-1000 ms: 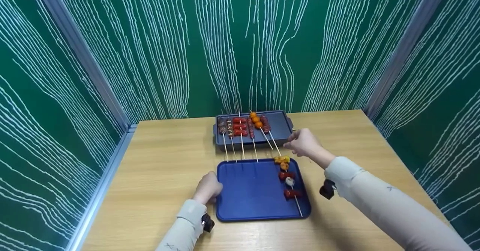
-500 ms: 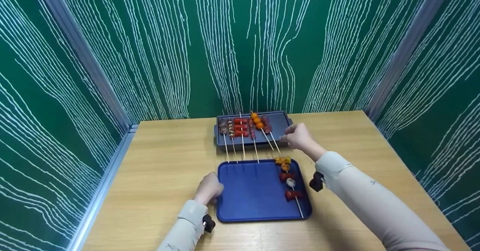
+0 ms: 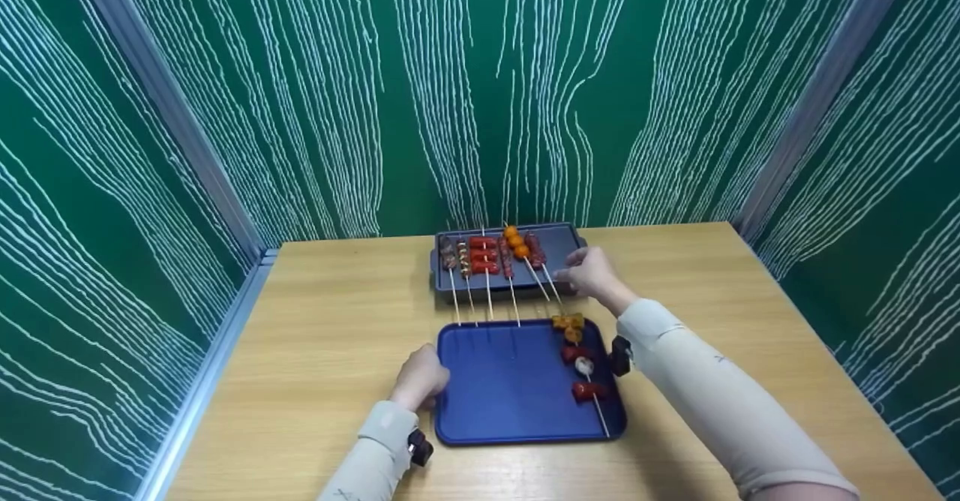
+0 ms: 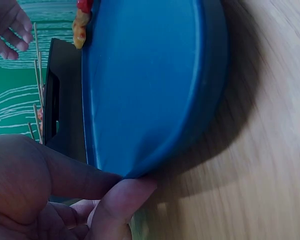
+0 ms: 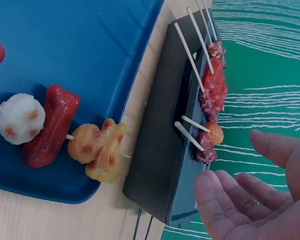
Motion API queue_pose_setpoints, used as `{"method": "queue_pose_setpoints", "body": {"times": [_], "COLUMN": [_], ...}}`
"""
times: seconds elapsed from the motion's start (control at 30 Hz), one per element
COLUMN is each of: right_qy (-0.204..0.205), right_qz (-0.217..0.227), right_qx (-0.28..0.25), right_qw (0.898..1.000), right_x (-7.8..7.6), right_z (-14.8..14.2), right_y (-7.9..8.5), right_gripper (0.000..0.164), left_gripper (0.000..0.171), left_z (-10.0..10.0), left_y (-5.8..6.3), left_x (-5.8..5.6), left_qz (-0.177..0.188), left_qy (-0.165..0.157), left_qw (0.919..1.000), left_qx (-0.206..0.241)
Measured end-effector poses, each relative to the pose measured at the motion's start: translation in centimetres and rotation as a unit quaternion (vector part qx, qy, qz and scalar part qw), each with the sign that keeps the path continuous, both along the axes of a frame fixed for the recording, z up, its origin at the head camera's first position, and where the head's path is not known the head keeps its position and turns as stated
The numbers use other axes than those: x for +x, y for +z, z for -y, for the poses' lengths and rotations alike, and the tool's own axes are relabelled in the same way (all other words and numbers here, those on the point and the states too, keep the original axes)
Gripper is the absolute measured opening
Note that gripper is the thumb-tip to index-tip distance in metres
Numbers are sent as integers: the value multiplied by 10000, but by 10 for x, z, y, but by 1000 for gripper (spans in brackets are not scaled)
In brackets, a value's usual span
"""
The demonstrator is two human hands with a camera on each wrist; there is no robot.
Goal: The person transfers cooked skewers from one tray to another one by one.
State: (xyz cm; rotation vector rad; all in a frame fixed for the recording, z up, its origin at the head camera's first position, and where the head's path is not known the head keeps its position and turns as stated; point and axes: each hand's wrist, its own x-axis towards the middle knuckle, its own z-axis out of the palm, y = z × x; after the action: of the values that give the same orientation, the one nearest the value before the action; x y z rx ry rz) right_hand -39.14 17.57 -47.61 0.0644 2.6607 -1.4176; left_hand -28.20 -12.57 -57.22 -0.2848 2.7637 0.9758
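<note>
Beside the grill (image 3: 556,244), your right fingers (image 5: 207,196) are spread; your left fingers (image 4: 82,180) pinch the tray (image 3: 495,388). Best grip sticks (image 5: 189,136), not food (image 5: 206,154).

A pale wood-grain worktop (image 3: 337,298) spreads beneath the left grip (image 3: 421,372) and right grip (image 3: 590,272). Beyond them rises a green back wall (image 3: 484,96) with wavy white lines; matching side walls (image 3: 90,261) flank them, with grey posts (image 3: 169,107) at the corners.
</note>
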Motion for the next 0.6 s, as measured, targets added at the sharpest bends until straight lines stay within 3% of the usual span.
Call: {"method": "queue_pose_setpoints", "body": {"times": [0.33,0.6], "right_qy": [-28,-217], "right_qz": [355,717], "right_qx": [-57,-102], "right_qw": [9993,9971], "right_x": [-7,-9], "right_z": [4,7], "right_y": [-15,-26], "right_gripper": [49,36], "left_gripper": [18,15], "left_z": [-1,0], "left_y": [-1,-1], "left_x": [0,1], "left_qz": [-93,-124], "left_qy": [13,-25], "left_qw": [9999,9999], "left_qx": [49,14]}}
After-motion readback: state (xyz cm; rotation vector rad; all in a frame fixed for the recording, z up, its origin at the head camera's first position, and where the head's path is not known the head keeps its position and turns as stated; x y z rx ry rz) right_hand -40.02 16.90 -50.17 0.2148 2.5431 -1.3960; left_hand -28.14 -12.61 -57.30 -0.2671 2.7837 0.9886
